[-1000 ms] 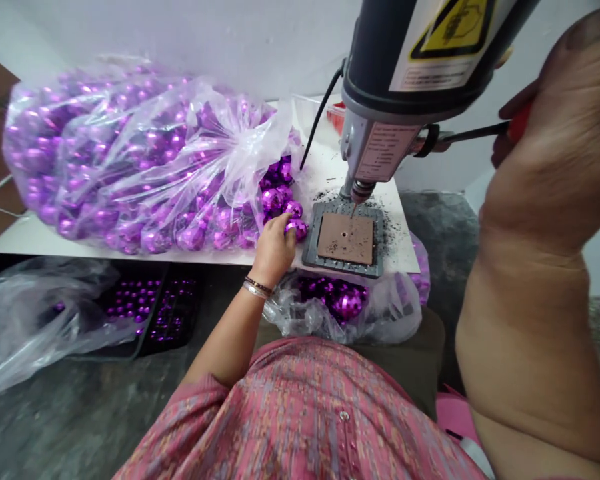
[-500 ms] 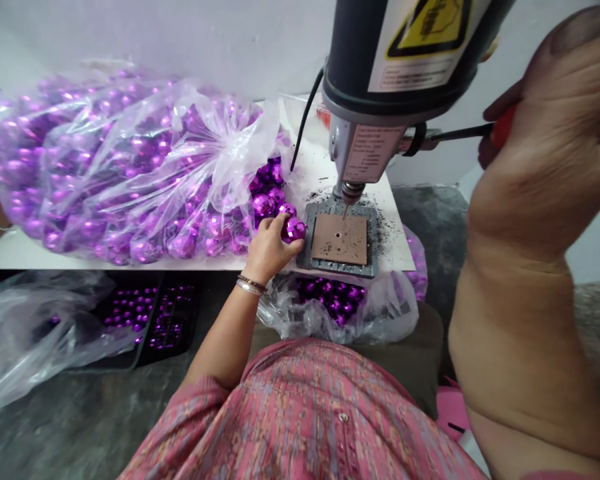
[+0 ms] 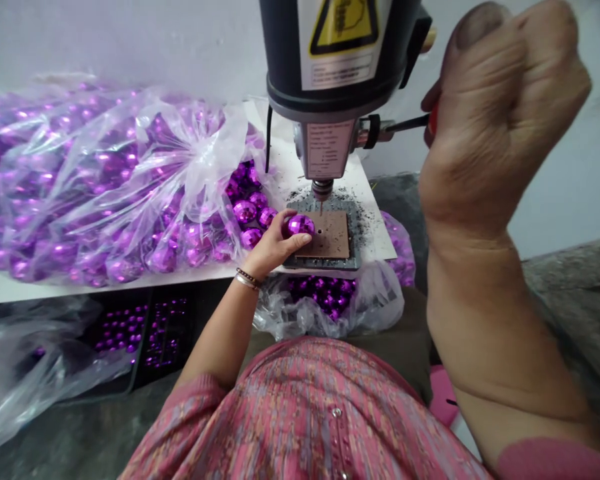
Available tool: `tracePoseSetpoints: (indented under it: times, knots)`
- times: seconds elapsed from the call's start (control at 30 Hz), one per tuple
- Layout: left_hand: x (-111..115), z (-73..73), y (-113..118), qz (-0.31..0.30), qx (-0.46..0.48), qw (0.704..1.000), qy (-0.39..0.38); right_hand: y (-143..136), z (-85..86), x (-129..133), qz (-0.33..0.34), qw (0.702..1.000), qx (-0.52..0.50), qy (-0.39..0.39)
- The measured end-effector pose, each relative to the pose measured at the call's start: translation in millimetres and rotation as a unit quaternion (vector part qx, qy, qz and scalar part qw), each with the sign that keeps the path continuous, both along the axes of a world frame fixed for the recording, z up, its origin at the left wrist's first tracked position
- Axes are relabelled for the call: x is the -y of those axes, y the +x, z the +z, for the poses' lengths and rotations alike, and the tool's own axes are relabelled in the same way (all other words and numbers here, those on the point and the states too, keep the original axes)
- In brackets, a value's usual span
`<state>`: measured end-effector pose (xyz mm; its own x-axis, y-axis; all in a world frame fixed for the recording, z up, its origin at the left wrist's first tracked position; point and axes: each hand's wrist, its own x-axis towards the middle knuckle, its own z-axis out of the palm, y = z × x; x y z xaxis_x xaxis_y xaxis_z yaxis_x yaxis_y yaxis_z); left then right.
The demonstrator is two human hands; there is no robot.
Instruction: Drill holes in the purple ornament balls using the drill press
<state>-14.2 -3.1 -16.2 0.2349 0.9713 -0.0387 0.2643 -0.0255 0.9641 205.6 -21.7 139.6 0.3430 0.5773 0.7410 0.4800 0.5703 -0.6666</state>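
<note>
Between the thumb and fingers of my left hand (image 3: 275, 243) is a shiny purple faceted ball (image 3: 301, 225). It is over the left part of the brown square plate (image 3: 333, 241), beside a small hole. My right hand (image 3: 490, 127) is raised and wrapped round the red-ended lever (image 3: 405, 125) of the drill press (image 3: 330, 143); most of the grip is hidden by the hand. The thin drill bit (image 3: 321, 205) points down above the plate, clear of the ball. Several loose purple balls (image 3: 245, 211) lie just left of my left hand.
A large clear plastic bag (image 3: 105, 187) full of purple balls covers the table's left side. Dark shavings (image 3: 363, 223) surround the drill base (image 3: 325, 265). Below the table edge, an open plastic bag (image 3: 377, 297) holds more balls, and black trays (image 3: 140, 347) stand lower left.
My left hand has carried the purple ball rightward from beside the loose balls onto the brown plate. My right hand stays on the lever. The whole view has shifted a little.
</note>
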Motion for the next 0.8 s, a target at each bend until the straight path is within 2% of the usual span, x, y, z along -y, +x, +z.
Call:
tracePoseSetpoints:
  times: [0.17, 0.27, 0.4, 0.6, 0.8]
  knots:
    - [-9.3, 0.4, 9.7, -0.029, -0.076, 0.995, 0.060, -1.9, -3.0, 1.3, 0.025, 1.000, -0.009, 0.014]
    - [-11.4, 3.0, 16.1, -0.030, -0.101, 0.993, 0.059, -3.4, -4.6, 0.9, 0.063, 0.997, -0.036, 0.038]
    - [-12.4, 8.9, 24.0, -0.018, -0.125, 0.990, 0.054, -3.4, -3.5, 2.6, 0.089, 0.995, -0.038, 0.026]
    - [-12.9, 18.1, 34.0, 0.002, -0.182, 0.983, 0.034, -2.6, -4.1, 3.5, 0.088, 0.995, -0.032, 0.037]
    - [-18.8, 16.8, 45.8, -0.030, -0.240, 0.966, 0.093, -4.4, -5.8, 6.9, 0.081, 0.996, -0.029, 0.031]
